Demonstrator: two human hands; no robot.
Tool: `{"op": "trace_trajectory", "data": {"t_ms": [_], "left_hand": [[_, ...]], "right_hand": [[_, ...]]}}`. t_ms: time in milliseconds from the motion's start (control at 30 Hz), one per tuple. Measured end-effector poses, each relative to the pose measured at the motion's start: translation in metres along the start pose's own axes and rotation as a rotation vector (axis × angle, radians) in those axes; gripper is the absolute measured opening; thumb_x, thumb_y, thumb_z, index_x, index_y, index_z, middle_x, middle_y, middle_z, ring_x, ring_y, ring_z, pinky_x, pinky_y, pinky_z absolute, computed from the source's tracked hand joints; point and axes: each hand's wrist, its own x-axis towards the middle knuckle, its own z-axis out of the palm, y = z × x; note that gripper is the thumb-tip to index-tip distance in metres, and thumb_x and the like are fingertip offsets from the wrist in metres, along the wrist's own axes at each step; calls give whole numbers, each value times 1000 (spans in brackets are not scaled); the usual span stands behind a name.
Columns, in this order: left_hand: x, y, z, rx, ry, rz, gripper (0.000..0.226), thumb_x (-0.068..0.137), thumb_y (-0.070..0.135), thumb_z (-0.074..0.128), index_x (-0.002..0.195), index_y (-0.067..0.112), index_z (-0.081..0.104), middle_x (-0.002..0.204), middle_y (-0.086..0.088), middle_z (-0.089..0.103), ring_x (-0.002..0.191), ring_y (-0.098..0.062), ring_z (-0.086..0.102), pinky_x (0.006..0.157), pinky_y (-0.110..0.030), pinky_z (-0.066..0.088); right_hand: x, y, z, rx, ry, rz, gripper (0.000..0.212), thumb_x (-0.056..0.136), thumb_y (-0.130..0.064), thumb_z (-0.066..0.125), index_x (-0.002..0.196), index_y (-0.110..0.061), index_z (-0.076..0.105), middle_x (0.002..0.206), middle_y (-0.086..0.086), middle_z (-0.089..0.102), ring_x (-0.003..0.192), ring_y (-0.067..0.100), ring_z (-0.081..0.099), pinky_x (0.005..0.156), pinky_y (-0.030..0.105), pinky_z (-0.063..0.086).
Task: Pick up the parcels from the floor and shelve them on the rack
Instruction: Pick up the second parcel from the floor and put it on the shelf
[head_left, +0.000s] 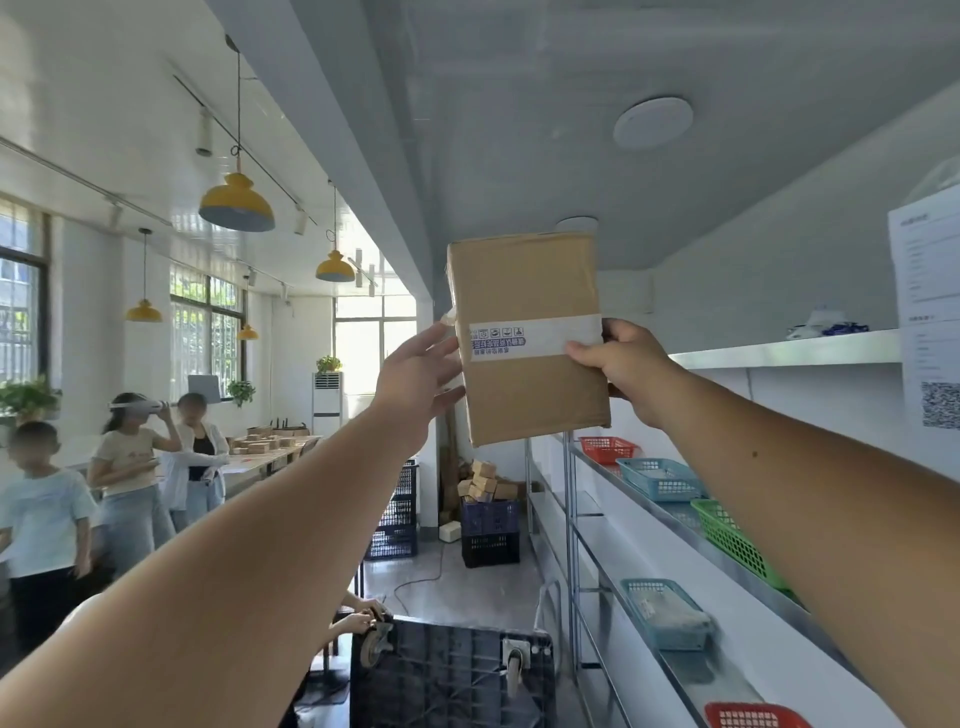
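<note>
A flat brown cardboard parcel (527, 338) with a white tape band across it is raised high in front of me, at about the level of the rack's top shelf (789, 349). My left hand (415, 379) holds its left edge, fingers behind it and thumb on the front. My right hand (623, 364) grips its right edge, thumb on the tape band. The white metal rack (649, 545) runs along the right wall, and the parcel hangs to the left of it, over the aisle.
Red (608, 448), blue (660, 478) and green (732, 540) plastic baskets sit on the rack's lower shelves. An upturned wheeled cart (452, 670) lies below. Dark crates with boxes (491, 519) stand down the aisle. Three people (119, 467) stand at left. A paper notice (930, 312) hangs at right.
</note>
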Motion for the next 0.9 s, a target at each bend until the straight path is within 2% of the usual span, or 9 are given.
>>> {"op": "trace_trajectory", "data": {"t_ms": [133,300,400,467,533,667,733,800,900], "left_hand": [[-1,-5,5,66,-27,-11,58,98,-13,64,147,18,61,136,-6,76,122,-29,75,105,-50,60],[3,-3,1,27,-7,-33,46,102,-7,59,143,13,66,131,-14,76,121,-36,74,106,-53,59],[3,2,-2,-17,21,-51,39,107,1,53,143,9,67,137,-14,73,129,-38,70,107,-50,59],[3,7,-5,-44,33,-52,36,109,3,50,139,8,68,136,-12,73,133,-38,66,103,-46,58],[0,12,-9,-31,13,-33,31,111,12,50,136,11,69,128,-7,73,136,-36,64,109,-48,56],[-2,20,-22,29,-11,-28,37,111,26,54,145,17,66,135,-1,72,138,-27,61,116,-51,48],[-1,21,-28,72,15,-23,30,107,24,59,133,19,73,138,-1,72,137,-25,61,119,-50,43],[3,16,-36,80,72,-45,20,103,21,60,101,27,80,112,6,82,116,-20,70,98,-40,52],[5,8,-46,55,108,-91,52,100,12,52,60,31,80,60,16,76,65,-12,76,52,-27,55]], "right_hand": [[-6,7,-3,13,33,43,29,91,-22,78,120,-24,72,114,-3,77,100,21,74,82,37,58],[-17,8,2,50,47,60,30,89,-15,80,117,-23,72,114,0,78,101,22,75,75,34,59],[-21,1,6,63,55,83,32,90,-14,76,122,-19,71,117,4,77,108,27,73,89,45,59],[-24,-6,10,59,34,114,31,91,-24,72,122,-20,71,123,4,76,116,28,69,96,48,54],[-27,-11,16,74,8,166,42,86,-41,68,124,-21,71,127,-2,75,121,26,66,89,46,48],[-29,-16,27,194,16,242,45,90,-62,56,103,-24,76,109,-7,82,112,25,69,86,48,47],[-30,-16,33,218,40,264,55,96,-69,48,103,-22,77,104,-5,83,109,26,71,89,50,53],[-33,-14,44,232,53,285,63,95,-73,46,101,-20,78,100,-4,84,108,27,72,86,48,57],[-37,-9,58,263,56,320,63,94,-73,49,85,-18,79,93,-3,84,105,29,73,80,45,59]]}}
